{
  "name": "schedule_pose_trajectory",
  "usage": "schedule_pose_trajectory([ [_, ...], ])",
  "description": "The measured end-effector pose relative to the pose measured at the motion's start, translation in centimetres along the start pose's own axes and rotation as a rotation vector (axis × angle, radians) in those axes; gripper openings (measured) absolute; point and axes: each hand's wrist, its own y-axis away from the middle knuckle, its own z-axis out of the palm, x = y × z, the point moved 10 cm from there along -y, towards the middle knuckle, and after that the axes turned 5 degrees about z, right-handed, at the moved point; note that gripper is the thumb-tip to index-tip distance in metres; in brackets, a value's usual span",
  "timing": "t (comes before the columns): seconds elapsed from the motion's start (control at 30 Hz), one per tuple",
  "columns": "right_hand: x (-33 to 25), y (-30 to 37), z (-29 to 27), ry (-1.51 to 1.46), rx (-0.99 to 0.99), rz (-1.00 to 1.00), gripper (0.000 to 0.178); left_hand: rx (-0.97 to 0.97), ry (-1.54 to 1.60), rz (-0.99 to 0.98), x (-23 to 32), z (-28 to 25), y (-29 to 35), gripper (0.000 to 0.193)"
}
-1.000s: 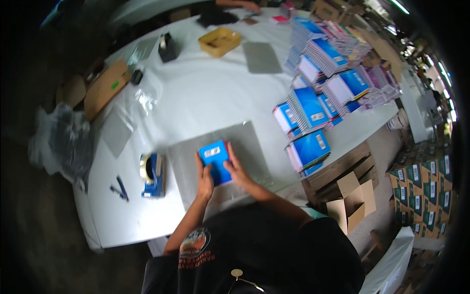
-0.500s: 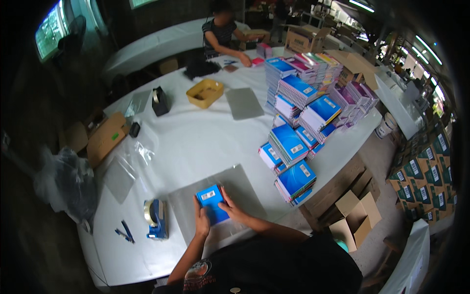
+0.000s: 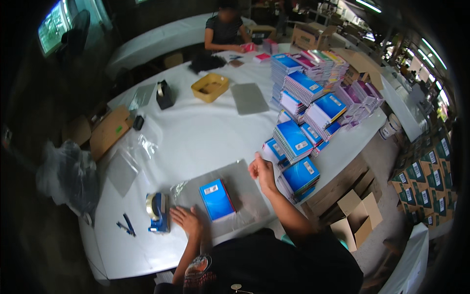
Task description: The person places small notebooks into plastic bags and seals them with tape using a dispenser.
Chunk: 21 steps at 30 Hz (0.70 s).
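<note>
A small stack of blue-covered notebooks (image 3: 215, 200) lies on a clear plastic sheet (image 3: 245, 208) over a grey board on the white table. To its left my left hand (image 3: 187, 221) has its fingers spread, low over the sheet's near left edge, holding nothing. My right hand (image 3: 263, 172) is raised near the sheet's far right corner, beside the piled notebooks. Its fingers are loosely bent with the thumb apart, and nothing shows in it. A blue tape dispenser (image 3: 158, 215) with a clear roll stands just left of my left hand.
Piles of spiral notebooks (image 3: 293, 139) crowd the table's right side. A cutter-like blue tool (image 3: 128, 225), a yellow tray (image 3: 210, 88), a black tape dispenser (image 3: 164, 95) and a plastic bag (image 3: 68, 176) lie around. An open carton (image 3: 360, 220) stands right; a co-worker (image 3: 225, 32) sits across.
Both hands have let go of the notebook stack, which now rests on the sheet. My left hand moved left, my right hand up and right. The co-worker's hands have drawn together over a pink item.
</note>
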Motion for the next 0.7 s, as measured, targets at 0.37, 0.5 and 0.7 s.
schedule_pose_trajectory([
  [0.37, 10.1, 5.3, 2.0, 1.138, 0.188, -0.444, 0.031, 0.118, 0.095, 0.045, 0.0, -2.0, 0.6, 0.053],
  [0.5, 8.5, 5.6, 3.0, 1.076, 0.242, -0.536, 0.030, 0.208, 0.132, -0.009, -1.3, -1.0, 0.3, 0.054],
  [0.7, 8.3, 3.7, 0.0, 0.324, 0.241, -0.066, 0.034, 0.312, 0.146, 0.124, 0.9, -3.6, -1.1, 0.056],
])
